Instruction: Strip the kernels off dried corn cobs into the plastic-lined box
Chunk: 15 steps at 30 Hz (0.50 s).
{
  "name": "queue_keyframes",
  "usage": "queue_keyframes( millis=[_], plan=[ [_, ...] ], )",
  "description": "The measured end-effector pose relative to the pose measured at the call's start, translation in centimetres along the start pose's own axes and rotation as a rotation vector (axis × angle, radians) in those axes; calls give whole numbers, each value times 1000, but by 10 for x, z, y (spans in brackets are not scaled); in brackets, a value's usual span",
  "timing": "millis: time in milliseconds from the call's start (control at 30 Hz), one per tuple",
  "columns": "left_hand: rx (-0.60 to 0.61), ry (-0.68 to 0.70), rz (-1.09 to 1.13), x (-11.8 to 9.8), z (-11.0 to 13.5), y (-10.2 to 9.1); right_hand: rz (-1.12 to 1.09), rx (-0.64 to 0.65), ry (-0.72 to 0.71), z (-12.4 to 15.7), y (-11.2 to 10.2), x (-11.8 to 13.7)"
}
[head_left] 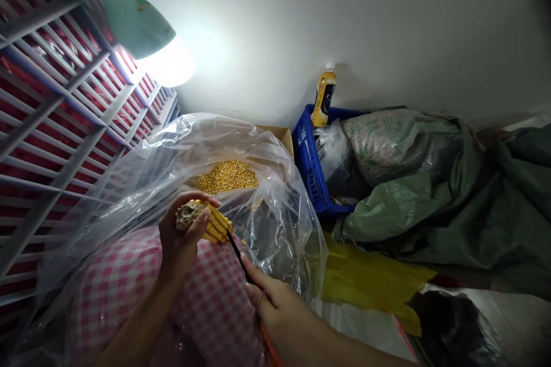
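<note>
A dried yellow corn cob (218,225) is wrapped by the fingers of my left hand (181,249), with its pale, rough end facing me. My right hand (286,309) is closed around what looks like a screwdriver (236,249), with a thin dark shaft and some orange showing below the hand. The shaft's tip touches the kernel rows on the cob's right side. Just beyond both hands, loose corn kernels (230,175) lie heaped inside a large clear plastic bag (279,206). Pink checked cloth (215,287) covers my lap beneath the cob.
A lit green lamp (146,28) hangs beside a slatted plastic rack (64,97) on the left. On the right stands a blue crate (307,163) with a yellow drink bottle (324,96) and bags. Green sacking (430,212) and yellow plastic (370,275) spread nearby. Cardboard (279,135) shows behind the clear bag.
</note>
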State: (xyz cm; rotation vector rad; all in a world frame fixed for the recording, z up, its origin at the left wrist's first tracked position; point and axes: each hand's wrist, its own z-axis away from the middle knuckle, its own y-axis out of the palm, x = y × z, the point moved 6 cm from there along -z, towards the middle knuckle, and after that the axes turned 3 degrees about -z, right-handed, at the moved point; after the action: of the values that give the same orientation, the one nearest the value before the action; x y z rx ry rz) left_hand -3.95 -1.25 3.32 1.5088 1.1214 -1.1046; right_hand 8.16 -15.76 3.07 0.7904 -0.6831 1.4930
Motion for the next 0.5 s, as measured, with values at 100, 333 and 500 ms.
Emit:
queue_keyframes(
  millis=[100,333,500],
  plan=[
    [-13,-10,127,-2,-3,2,116,115,-9,0,-18,15],
    [-58,-80,310,0,-13,-5,222,220,-22,-7,-31,25],
    [-46,-58,302,1,-14,-4,95,195,-9,-10,-19,8]
  ],
)
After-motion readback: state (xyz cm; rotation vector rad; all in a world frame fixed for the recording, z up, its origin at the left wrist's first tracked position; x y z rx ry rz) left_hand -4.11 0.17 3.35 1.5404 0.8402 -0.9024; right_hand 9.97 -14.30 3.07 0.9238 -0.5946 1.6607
